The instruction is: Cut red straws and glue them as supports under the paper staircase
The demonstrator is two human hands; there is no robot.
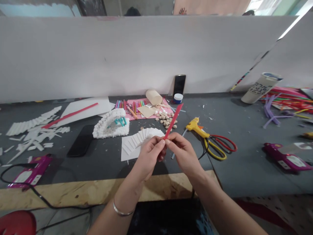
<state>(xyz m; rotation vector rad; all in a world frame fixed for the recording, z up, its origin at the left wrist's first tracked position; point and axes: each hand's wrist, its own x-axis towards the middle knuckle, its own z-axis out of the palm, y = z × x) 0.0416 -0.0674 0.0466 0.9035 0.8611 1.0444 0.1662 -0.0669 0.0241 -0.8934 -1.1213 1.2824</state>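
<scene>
Red paper strip (174, 120) rises up and right from both grips, left hand (149, 154) and right hand (181, 150) pinched shut on its lower end, just in front of the yellow glue gun (197, 128).

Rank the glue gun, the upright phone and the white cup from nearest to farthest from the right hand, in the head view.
From the right hand, which pinches the red strip:
1. Glue gun, just to its right.
2. Upright phone, straight ahead at the back.
3. White cup, far right at the back.
</scene>
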